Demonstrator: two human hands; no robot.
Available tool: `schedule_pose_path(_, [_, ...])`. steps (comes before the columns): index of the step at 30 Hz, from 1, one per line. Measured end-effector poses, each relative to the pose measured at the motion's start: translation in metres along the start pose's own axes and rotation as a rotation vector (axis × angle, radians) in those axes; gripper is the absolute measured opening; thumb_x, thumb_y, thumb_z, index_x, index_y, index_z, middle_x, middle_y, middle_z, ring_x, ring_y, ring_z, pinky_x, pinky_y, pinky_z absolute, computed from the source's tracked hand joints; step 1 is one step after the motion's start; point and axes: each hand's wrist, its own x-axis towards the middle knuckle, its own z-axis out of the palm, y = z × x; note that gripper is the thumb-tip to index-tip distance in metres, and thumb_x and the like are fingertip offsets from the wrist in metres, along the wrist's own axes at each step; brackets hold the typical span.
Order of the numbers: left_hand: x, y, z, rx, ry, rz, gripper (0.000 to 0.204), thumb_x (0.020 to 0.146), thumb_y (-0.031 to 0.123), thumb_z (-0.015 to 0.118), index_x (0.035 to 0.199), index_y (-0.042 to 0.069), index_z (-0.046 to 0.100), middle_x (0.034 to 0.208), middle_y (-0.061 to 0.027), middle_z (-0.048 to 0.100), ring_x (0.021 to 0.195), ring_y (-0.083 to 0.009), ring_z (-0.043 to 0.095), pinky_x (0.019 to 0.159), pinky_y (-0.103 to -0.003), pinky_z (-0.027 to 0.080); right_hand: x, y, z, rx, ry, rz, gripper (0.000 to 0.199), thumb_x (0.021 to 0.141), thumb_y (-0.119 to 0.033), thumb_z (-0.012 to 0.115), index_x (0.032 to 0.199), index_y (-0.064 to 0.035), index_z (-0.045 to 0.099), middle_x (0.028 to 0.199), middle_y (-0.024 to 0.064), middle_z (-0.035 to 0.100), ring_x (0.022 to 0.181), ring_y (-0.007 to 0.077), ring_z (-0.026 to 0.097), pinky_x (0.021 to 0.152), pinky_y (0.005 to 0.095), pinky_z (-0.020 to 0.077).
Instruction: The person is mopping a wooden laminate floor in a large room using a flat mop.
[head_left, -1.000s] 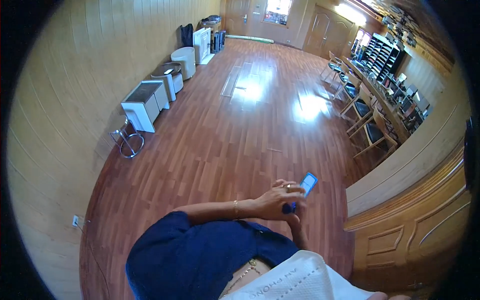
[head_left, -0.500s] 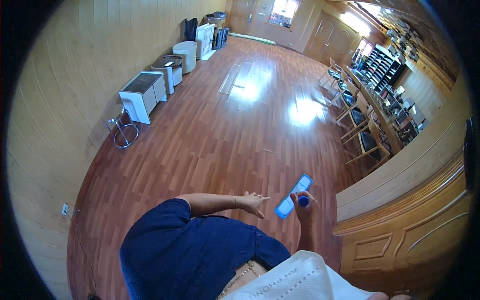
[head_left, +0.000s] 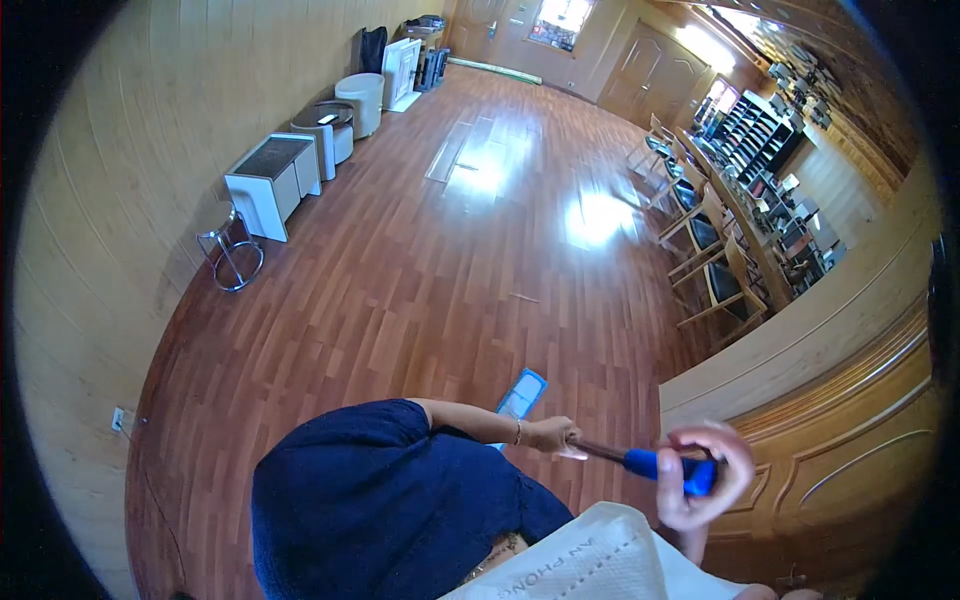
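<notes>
A flat mop with a blue-and-white head (head_left: 522, 394) rests on the wood floor, just beyond my left forearm, which covers part of it. Its pole (head_left: 604, 451) slants up to the right and ends in a blue grip (head_left: 650, 463). My left hand (head_left: 553, 435) is closed round the pole below that grip. Higher up, my right hand (head_left: 712, 478) curls round the grip's blue end, thumb on the near side and fingers slightly blurred. A white printed paper or cloth sheet (head_left: 560, 560) lies across the bottom of the view, in front of my body.
Along the left wall stand a chrome stool (head_left: 232, 250), a white cabinet (head_left: 275, 185) and rounded white seats (head_left: 360, 105). Wooden chairs (head_left: 725, 285) line a cluttered counter (head_left: 745, 220) at right. A carved wooden door (head_left: 850, 480) is close on my right. A cord runs from a wall socket (head_left: 118, 419).
My left hand, open and off the pole before, has taken hold of it. My right hand has moved right and down, tilting the pole. The mop head has shifted left.
</notes>
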Motion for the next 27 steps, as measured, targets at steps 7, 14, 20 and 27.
schedule_pose_path(7, [0.007,0.032,-0.003,0.125,-0.074,-0.026,0.038,0.077,0.043,0.066,0.06,0.01,0.061,0.066,-0.016,0.06,0.063,-0.0381,0.058,0.058,-0.047,0.045,-0.007,-0.015,-0.035,-0.469,-0.132,-0.389,0.023,0.087,-0.036,0.064,0.084,-0.0134,0.065,0.075,0.0007,0.058,0.063,0.0163,0.061,0.063,0.0353,0.053])
schedule_pose_path(14, [-0.023,0.014,-0.01,0.36,-0.106,-0.085,0.018,0.069,0.027,0.064,0.059,0.014,0.059,0.064,-0.0099,0.061,0.066,-0.0324,0.061,0.06,-0.046,0.046,-0.024,-0.005,-0.027,-0.487,0.099,-0.423,0.041,0.096,-0.048,0.041,0.079,-0.0124,0.052,0.067,0.0035,0.048,0.072,0.0257,0.059,0.073,0.0482,0.0474])
schedule_pose_path(20, [-0.08,-0.007,-0.058,0.548,0.033,-0.106,0.017,0.068,0.028,0.06,0.062,0.013,0.065,0.067,-0.0142,0.064,0.067,-0.0354,0.063,0.061,-0.048,0.051,-0.04,0.023,0.003,-0.156,0.101,-0.377,0.042,0.097,-0.047,0.04,0.082,-0.0096,0.052,0.069,0.0072,0.047,0.077,0.0284,0.057,0.075,0.0509,0.047])
schedule_pose_path(27, [-0.187,-0.01,-0.104,0.563,0.249,-0.457,0.024,0.075,0.031,0.058,0.062,0.012,0.062,0.071,-0.0146,0.064,0.071,-0.0362,0.063,0.065,-0.048,0.05,-0.036,0.012,0.071,0.234,-0.065,-0.265,0.043,0.095,-0.046,0.045,0.078,-0.0067,0.049,0.07,0.0102,0.054,0.07,0.0297,0.06,0.073,0.0498,0.0484])
